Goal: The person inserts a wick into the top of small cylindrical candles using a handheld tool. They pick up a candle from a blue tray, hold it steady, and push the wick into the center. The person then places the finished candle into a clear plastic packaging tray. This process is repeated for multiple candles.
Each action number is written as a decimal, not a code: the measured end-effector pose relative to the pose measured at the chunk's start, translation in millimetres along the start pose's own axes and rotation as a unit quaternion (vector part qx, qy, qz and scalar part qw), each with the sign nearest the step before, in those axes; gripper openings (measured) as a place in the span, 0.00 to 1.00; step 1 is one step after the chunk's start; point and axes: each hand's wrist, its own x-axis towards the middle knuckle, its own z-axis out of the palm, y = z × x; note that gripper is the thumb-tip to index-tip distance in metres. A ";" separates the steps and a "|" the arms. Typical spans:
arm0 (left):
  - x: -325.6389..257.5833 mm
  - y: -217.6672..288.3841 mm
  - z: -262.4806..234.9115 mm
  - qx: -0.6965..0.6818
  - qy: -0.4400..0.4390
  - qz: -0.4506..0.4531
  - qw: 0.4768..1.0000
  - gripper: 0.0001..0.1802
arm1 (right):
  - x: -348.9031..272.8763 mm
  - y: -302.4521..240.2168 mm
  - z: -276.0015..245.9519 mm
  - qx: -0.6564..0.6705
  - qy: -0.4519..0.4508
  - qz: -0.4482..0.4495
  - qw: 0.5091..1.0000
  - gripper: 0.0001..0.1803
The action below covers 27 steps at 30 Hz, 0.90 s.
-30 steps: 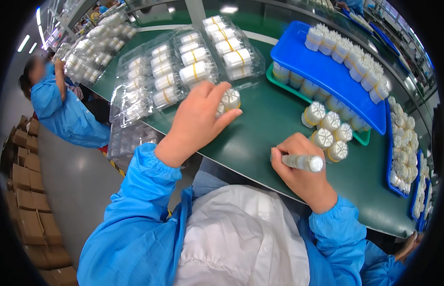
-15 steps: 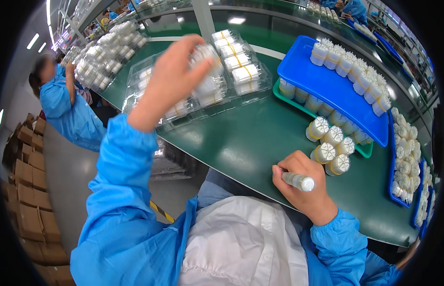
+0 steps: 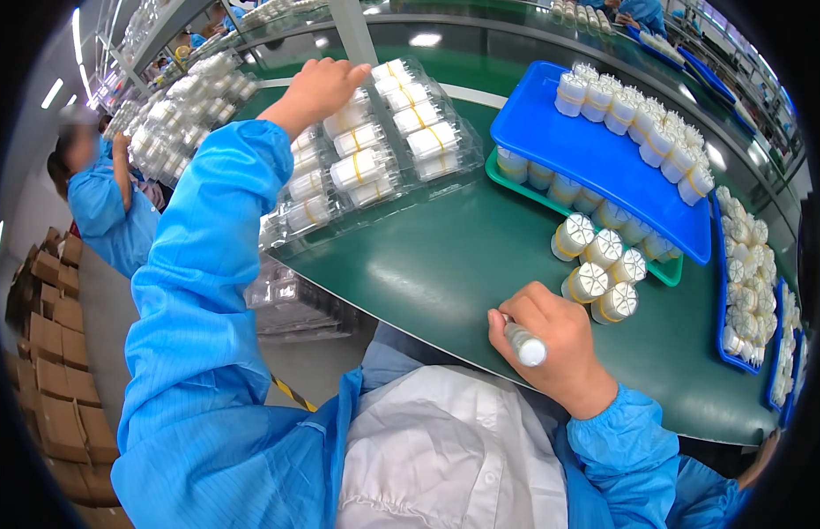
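Observation:
My left hand [image 3: 315, 93] reaches over the far side of a clear plastic blister tray [image 3: 467, 165], its fingers bent down; what they may hold is hidden. Rows of white bundles with yellow bands [image 3: 359, 167] lie in the tray's compartments, one of them right beside the hand. My right hand [image 3: 551, 346] is closed in a writing grip around a thick whitish marker pen [image 3: 525, 345], just above the near table edge. Beyond that hand, several white cylinders [image 3: 589, 282] with segmented tops and yellow bands stand together on the green table.
A blue tray [image 3: 595, 163] bearing white cylinders rests over a green tray [image 3: 676, 271] of similar ones. More loaded blue trays [image 3: 725, 348] line the right. Filled clear packs [image 3: 185, 115] are piled at far left, near a co-worker [image 3: 106, 198]. Cardboard boxes [image 3: 53, 353] stack along the left floor.
My left hand has moved left and farther over the clear tray; the white bundle seen at its fingers is not distinguishable there now. My right hand, still holding the marker pen, has tilted slightly.

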 end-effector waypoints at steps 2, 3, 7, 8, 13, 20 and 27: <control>-2.6 -6.6 -2.2 -0.234 -0.009 -0.114 0.966 0.38 | 0.4 -0.9 -0.4 0.006 -0.006 -0.003 1.000 0.13; -10.0 10.2 -9.5 -0.277 -0.019 -0.138 0.951 0.39 | -0.5 -0.4 -1.2 0.005 -0.011 0.000 1.000 0.11; -34.4 33.6 -8.6 -0.351 0.078 -0.161 0.919 0.41 | -2.7 -2.4 -4.7 0.012 -0.022 -0.004 1.000 0.09; -38.2 26.8 -4.4 -0.344 0.135 -0.149 0.917 0.40 | -2.5 -2.7 -4.0 0.019 -0.024 -0.008 0.999 0.09; -81.9 137.7 -48.4 -0.387 0.241 0.041 0.889 0.14 | -7.1 1.5 5.2 0.031 -0.040 -0.028 0.998 0.12; -85.9 286.8 -5.7 -0.474 0.147 0.195 0.846 0.25 | -11.1 7.2 9.8 0.048 -0.033 -0.029 0.998 0.13; -83.7 286.7 -8.0 -0.529 0.047 0.129 0.837 0.27 | -13.0 12.0 12.4 0.057 -0.024 0.012 0.998 0.10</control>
